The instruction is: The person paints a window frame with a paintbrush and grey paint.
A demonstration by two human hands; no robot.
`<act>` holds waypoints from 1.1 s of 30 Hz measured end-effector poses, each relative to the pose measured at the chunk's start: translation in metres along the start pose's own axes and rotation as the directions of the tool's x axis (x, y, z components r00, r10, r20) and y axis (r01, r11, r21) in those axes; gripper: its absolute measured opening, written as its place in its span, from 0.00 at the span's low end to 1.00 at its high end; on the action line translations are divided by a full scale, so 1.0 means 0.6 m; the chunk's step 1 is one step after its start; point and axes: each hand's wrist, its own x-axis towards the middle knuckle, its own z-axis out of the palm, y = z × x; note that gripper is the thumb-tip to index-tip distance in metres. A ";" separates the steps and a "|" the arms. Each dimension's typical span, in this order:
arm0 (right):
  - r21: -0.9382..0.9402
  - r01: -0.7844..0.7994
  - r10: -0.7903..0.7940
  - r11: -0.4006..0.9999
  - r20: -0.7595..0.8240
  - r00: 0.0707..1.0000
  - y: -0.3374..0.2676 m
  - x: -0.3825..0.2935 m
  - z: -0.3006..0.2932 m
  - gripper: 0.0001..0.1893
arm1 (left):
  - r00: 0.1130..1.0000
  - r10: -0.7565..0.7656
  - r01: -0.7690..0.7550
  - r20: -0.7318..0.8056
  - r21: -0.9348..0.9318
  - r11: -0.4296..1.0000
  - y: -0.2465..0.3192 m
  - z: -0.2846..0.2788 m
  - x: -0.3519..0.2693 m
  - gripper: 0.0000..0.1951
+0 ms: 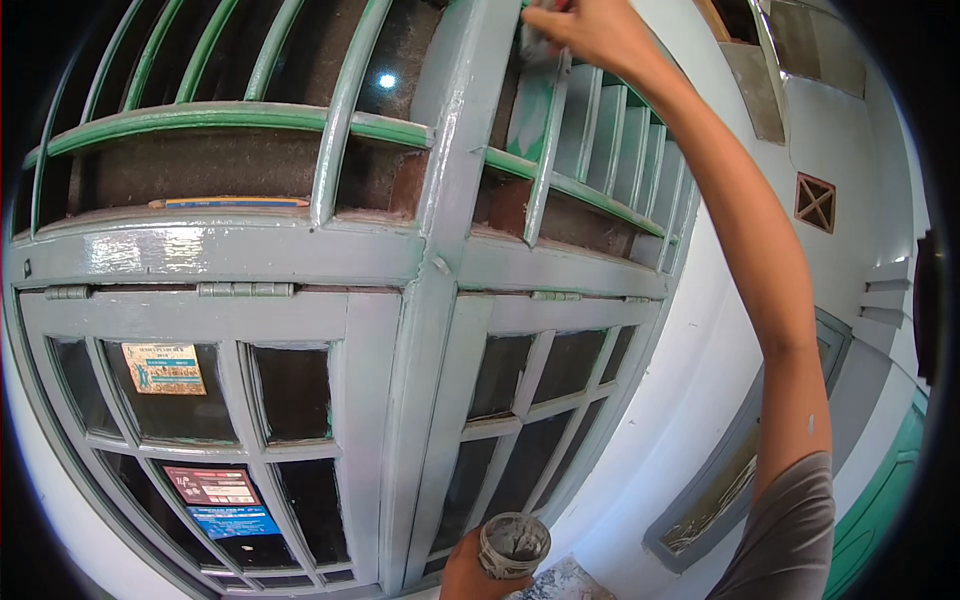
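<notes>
My right arm reaches up along the right side, and my right hand (596, 30) grips a paintbrush (537, 41) at the top edge, partly cut off by the frame. The brush is close to the upper window bars (553, 135), which show green under patchy grey paint. Low in the picture, my left hand (466, 568) holds a small open jar (514, 546) with grey paint smeared on its inside and rim. Behind both hands stands a grey-painted wooden window frame (442, 195) with a corner post.
A pencil (232, 202) lies on the ledge behind the left bars. Hinged glazed sashes (367, 360) hang below, with stickers (165, 369) bearing writing on the panes. At right are a white wall (675, 337), a grey-framed panel (720, 487) and a green door (877, 510).
</notes>
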 end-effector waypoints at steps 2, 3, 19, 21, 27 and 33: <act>-0.010 0.116 -0.116 0.993 -0.091 0.989 0.008 0.016 -0.013 0.13 | 1.000 0.001 -0.001 0.012 0.012 1.000 0.010 -0.005 0.006 0.48; -0.011 0.119 -0.120 0.993 -0.102 0.988 0.017 0.022 -0.007 0.13 | 1.000 0.015 -0.015 0.008 0.009 1.000 0.012 -0.010 0.014 0.47; 0.037 0.116 -0.111 0.993 -0.105 0.988 -0.001 0.058 0.021 0.13 | 0.998 0.050 -0.049 -0.035 0.019 0.999 0.026 -0.025 0.049 0.45; -0.043 0.155 -0.156 0.987 -0.024 0.987 0.024 0.066 0.066 0.13 | 0.999 0.031 -0.029 -0.041 0.036 0.999 0.023 -0.021 0.043 0.45; -0.015 -0.021 0.022 1.000 0.085 0.996 -0.027 -0.001 -0.026 0.14 | 0.999 0.036 -0.036 -0.020 0.007 0.999 0.010 -0.020 0.025 0.45; -0.042 0.223 -0.220 0.974 0.057 0.974 -0.012 0.072 0.031 0.10 | 0.992 0.123 -0.123 0.004 -0.024 0.992 0.028 -0.036 0.053 0.47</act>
